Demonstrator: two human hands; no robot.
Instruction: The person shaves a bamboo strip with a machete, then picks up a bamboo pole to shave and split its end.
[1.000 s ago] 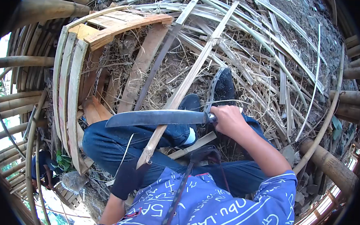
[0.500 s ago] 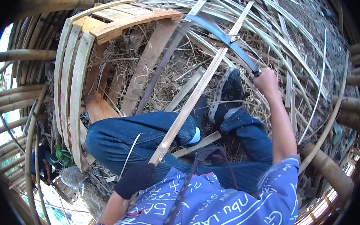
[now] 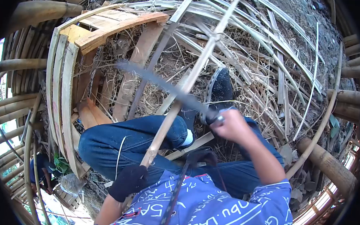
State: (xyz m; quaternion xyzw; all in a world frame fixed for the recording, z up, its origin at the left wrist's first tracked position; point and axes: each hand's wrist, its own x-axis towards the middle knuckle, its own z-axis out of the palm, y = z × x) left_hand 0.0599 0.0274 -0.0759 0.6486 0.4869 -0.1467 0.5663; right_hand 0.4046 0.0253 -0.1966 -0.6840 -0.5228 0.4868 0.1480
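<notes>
**Blade across the bamboo strip, both hands closed**

The bamboo strip (image 3: 176, 108) has its long axis on a diagonal: lower end near the person's lap, upper end pointing up and to the right, toward the pile of split bamboo (image 3: 268, 56). It passes over the bent knee in blue jeans (image 3: 125, 140).

The left hand (image 3: 128, 182), in a black glove, has its grip shut around the lower end of the strip, w/ the forearm coming up from the bottom edge of the view.

The right hand (image 3: 230, 125) is bare, its grip closed on the handle of the long knife (image 3: 169, 89). The blade is blurred; it points up and to the left, away from the hand, and crosses in front of the strip approx. at mid-length. I cannot tell if the edge touches the strip. The right arm is bent, elbow low at the right, sleeve of the blue printed shirt (image 3: 223, 212) above it.

Room: on the left a curved frame of bamboo slats (image 3: 60, 102) stands near the blade tip. A black shoe (image 3: 220, 90) lies just beside the knife handle. At the right a thick bamboo pole (image 3: 328, 161) is well apart from both hands. The ground between is covered w/ dry straw (image 3: 162, 66).
</notes>
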